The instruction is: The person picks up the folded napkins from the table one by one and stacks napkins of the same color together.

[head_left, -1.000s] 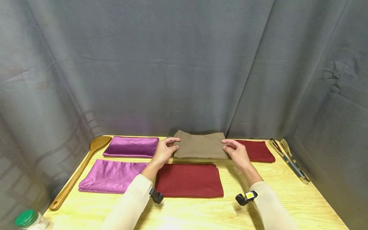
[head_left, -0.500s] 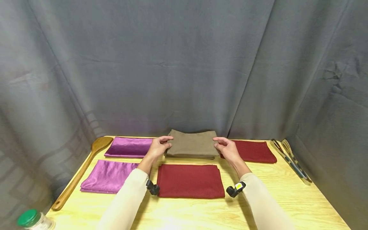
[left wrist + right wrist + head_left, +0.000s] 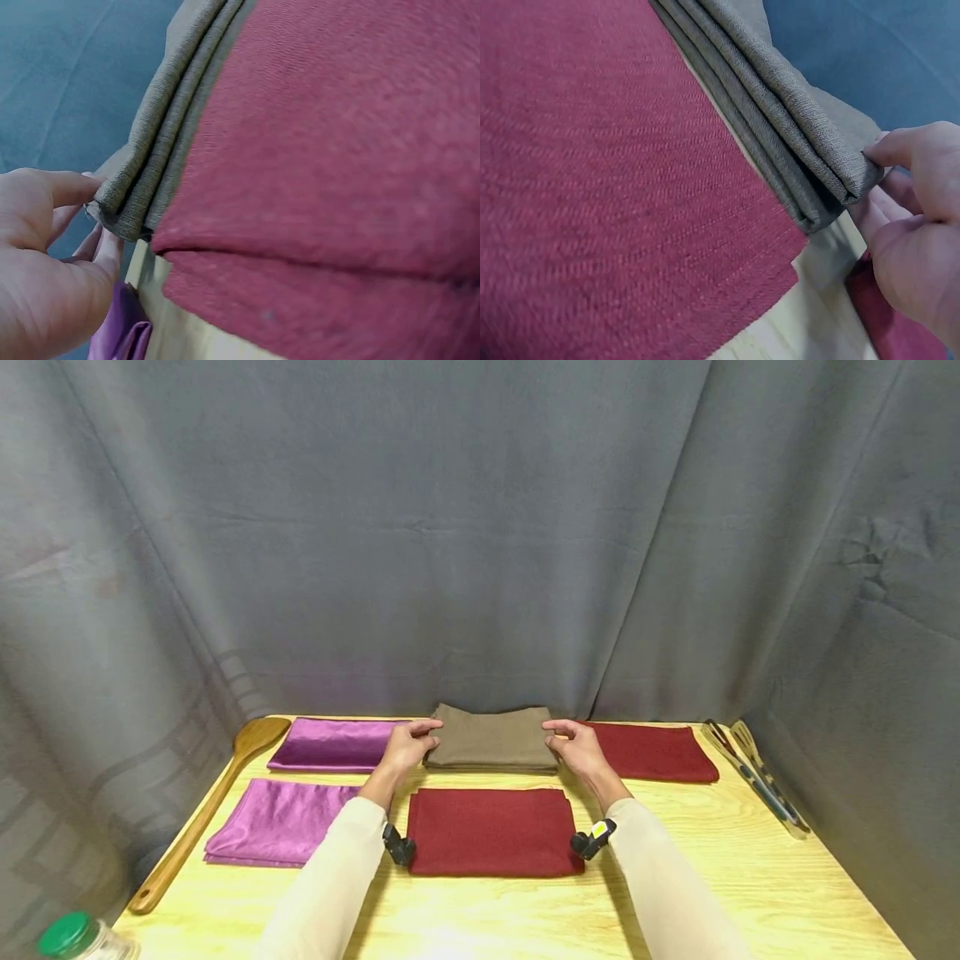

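A folded brown cloth [image 3: 491, 739] lies at the back middle of the table, on top of more brown folded layers. My left hand [image 3: 405, 748] pinches its left edge between thumb and fingers. At the opposite edge, my right hand [image 3: 581, 750] grips the cloth the same way. The right wrist view has the upper brown folds [image 3: 810, 124] slightly apart from those beneath at that corner. Nearer to me, between my forearms, a folded dark red cloth [image 3: 491, 832] lies flat; it fills much of both wrist views.
Two folded purple cloths, one behind [image 3: 337, 744] and one in front [image 3: 285, 822], lie on the left. A wooden spatula [image 3: 202, 810] lies along the left edge, with a green-lidded jar [image 3: 82, 935] below. Another red cloth [image 3: 652, 752] and tongs [image 3: 757, 781] are on the right.
Both hands have shifted left with the brown cloth, then lowered it onto the brown layers beneath. The lower layers' front edge showed half a second ago and is now nearly covered.
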`<state>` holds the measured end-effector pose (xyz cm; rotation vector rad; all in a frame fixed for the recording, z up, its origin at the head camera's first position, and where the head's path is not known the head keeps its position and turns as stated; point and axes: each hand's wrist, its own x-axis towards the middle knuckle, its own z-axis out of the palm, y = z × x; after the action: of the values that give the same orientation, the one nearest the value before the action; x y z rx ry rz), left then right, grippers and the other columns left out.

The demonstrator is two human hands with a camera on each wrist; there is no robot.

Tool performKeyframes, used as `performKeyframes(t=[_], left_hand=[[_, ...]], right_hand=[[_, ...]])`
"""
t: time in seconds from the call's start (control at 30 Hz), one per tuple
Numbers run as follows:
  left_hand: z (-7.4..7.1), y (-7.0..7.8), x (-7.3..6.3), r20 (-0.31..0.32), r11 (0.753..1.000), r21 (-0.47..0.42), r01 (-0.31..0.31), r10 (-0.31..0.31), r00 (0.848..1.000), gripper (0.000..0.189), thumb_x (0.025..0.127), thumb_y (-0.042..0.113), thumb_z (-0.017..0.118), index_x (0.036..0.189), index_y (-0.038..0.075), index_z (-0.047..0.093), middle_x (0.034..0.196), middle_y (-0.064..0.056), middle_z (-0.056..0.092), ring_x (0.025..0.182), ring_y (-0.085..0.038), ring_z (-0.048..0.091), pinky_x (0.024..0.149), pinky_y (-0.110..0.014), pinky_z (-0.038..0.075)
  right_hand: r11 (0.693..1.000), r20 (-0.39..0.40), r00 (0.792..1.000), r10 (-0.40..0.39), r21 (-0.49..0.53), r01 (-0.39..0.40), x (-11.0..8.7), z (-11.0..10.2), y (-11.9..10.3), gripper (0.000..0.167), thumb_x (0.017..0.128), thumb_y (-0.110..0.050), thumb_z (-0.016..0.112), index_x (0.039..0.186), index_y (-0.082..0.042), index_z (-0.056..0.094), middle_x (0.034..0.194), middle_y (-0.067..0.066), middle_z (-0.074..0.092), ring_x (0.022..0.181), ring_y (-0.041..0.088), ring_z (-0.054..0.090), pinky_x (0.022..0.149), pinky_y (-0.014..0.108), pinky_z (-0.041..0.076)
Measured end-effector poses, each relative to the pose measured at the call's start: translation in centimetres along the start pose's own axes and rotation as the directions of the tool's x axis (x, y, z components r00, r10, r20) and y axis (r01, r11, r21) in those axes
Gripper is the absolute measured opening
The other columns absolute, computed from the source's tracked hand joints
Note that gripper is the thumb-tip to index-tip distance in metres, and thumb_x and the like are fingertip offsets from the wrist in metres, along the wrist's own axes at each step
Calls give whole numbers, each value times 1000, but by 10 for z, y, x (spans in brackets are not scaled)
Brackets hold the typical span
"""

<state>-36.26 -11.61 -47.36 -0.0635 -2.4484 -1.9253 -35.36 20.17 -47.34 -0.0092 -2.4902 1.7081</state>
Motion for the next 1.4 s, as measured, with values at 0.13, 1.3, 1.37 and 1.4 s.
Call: performKeyframes(t=[0.13,1.3,1.37,1.4], left_hand=[[3,-3,0,-9,999,29,-19,20,1000,35,92,-5,63,126,-5,69,135,-25,66,125,-36,62,102,-36,52],[1,-4,-8,-20,992,126,-9,12,1000,38,93,-3,63,131,-6,66,134,-26,65,125,-39,59,107,-47,48],[-2,-1,-12,-16,987,158,-25,28,999,38,93,-2,63,131,-6,66,135,-27,65,127,-40,59,109,-50,48],[-4,0,-15,-14,985,171,-29,32,999,38,93,-2,63,130,-5,66,135,-27,65,128,-41,59,110,-51,47]], right_hand=[[1000,1,1000,10,-23,-10,0,1,5,34,92,-1,66,125,1,70,131,25,66,124,33,57,86,22,45],[970,24,999,-36,-238,41,-5,4,1,38,94,-3,62,131,-1,68,136,25,65,127,40,62,104,52,50],[969,42,998,-49,-242,57,-8,1,0,39,94,-3,62,133,1,66,136,26,65,125,41,63,103,51,52],[967,49,997,-55,-247,65,-9,-1,-1,40,94,-2,62,134,1,65,134,26,66,124,41,63,102,51,52]])
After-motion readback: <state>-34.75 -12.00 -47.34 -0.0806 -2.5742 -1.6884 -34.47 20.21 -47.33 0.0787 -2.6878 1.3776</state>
